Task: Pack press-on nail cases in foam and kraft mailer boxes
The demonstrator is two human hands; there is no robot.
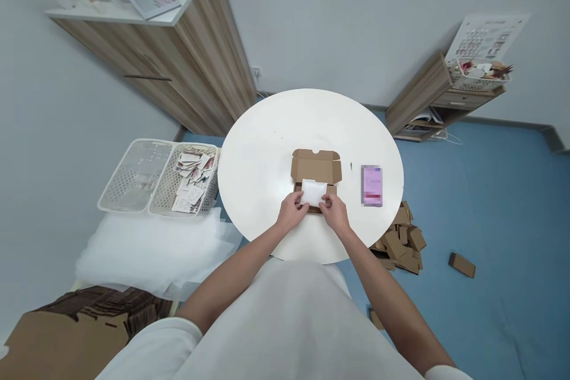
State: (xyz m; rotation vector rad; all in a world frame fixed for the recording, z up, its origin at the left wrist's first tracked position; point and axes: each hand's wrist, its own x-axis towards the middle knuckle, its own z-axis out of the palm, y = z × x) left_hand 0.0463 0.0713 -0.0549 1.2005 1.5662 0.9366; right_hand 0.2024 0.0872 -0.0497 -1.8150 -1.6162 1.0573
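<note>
A small brown cardboard box [316,166] lies open on the round white table [267,154], its lid flap tilted back. Over the box's tray sits a folded white sheet of wrapping paper [313,191]. My left hand [291,211] pinches the paper's left edge and my right hand [333,212] pinches its right edge, both with fingers closed on it. A pink, blurred card or phone [371,185] lies flat on the table to the right of the box.
Two white plastic baskets [133,175] stand left of the table, one holding several small packets [192,178]. White sheets [146,249] lie below them. Flat brown cartons [89,314] are stacked at lower left; more cardboard pieces [401,240] lie on the blue floor at right. Wooden cabinets stand behind.
</note>
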